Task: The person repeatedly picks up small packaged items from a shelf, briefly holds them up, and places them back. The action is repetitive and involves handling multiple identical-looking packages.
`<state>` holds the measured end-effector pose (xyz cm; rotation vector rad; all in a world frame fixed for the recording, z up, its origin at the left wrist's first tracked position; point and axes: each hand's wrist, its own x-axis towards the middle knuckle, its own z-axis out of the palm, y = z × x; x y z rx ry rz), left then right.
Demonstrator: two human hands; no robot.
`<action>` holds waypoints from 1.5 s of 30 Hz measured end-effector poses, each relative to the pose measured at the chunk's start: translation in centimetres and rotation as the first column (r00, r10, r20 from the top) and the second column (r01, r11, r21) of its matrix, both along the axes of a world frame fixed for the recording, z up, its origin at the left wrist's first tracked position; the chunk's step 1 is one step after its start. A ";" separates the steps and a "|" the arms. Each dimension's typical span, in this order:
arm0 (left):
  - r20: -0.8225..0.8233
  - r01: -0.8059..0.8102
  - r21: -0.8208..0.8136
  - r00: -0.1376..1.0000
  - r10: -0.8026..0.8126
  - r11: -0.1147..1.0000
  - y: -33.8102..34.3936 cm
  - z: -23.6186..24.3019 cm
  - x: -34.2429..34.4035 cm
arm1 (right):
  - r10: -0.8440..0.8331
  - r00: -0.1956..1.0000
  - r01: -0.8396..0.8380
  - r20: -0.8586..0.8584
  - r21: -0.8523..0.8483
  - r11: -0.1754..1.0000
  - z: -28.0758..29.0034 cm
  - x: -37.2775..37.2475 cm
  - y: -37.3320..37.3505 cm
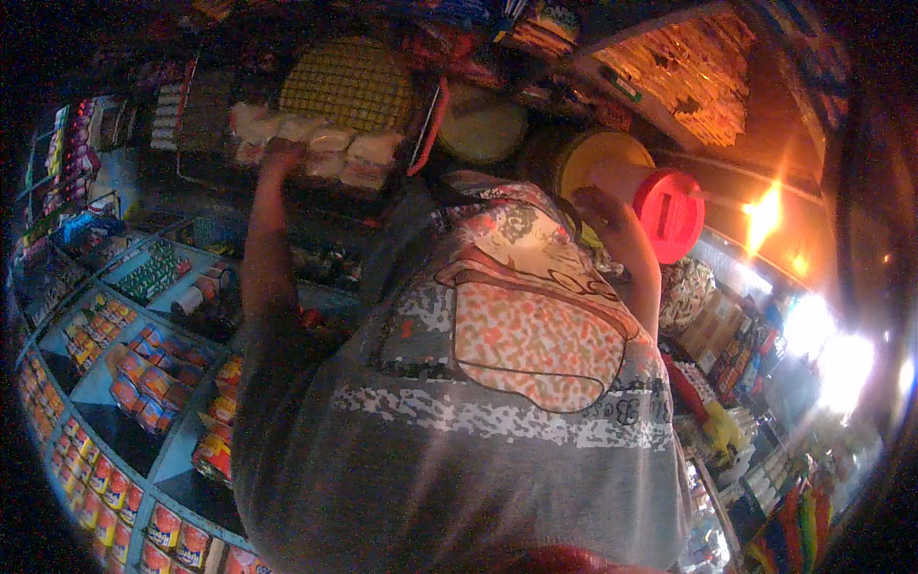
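At the upper left my left hand point(283, 153) reaches to a row of pale wrapped packs point(328, 145) and touches them. It is dark there, and its fingers blend into the packs. My right arm is bent up at the right, and my right hand point(601, 203) curls in near my chest with the fingers drawn together. Whatever it grips, if anything, is hidden in shadow. Close beside that hand are a round red lid point(669, 216) with a slot and a large round yellow container point(602, 158). Behind the packs stands a yellow mesh basket point(346, 84).
Blue compartment shelves point(105, 383) with rows of cans point(177, 536) and small packets point(158, 378) curve along the left. A slanted wooden rack of orange packets point(688, 81) is at the upper right. Bright light enters at the right, near hanging goods and a carton point(719, 320).
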<state>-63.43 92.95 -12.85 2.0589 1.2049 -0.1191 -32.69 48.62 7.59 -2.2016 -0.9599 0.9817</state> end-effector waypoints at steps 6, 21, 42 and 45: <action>0.317 0.015 0.088 0.947 -0.042 0.996 -5.9 11.7 4.5 | -0.071 0.981 0.102 -0.179 0.168 0.980 1.7 0.1 6.3; 0.928 0.019 -0.176 0.336 0.159 0.984 -14.3 21.6 15.3 | 0.098 0.981 -0.004 -0.168 0.488 0.873 -1.3 -1.9 19.2; 0.741 0.208 -0.002 0.657 -0.138 0.978 -11.4 16.6 14.3 | -0.080 0.941 0.285 -0.328 0.645 0.709 -2.7 -0.4 19.2; 0.711 0.365 0.245 0.562 -0.422 0.898 -11.5 18.2 13.5 | 0.013 0.968 0.129 -0.252 0.538 0.833 -2.7 0.1 18.4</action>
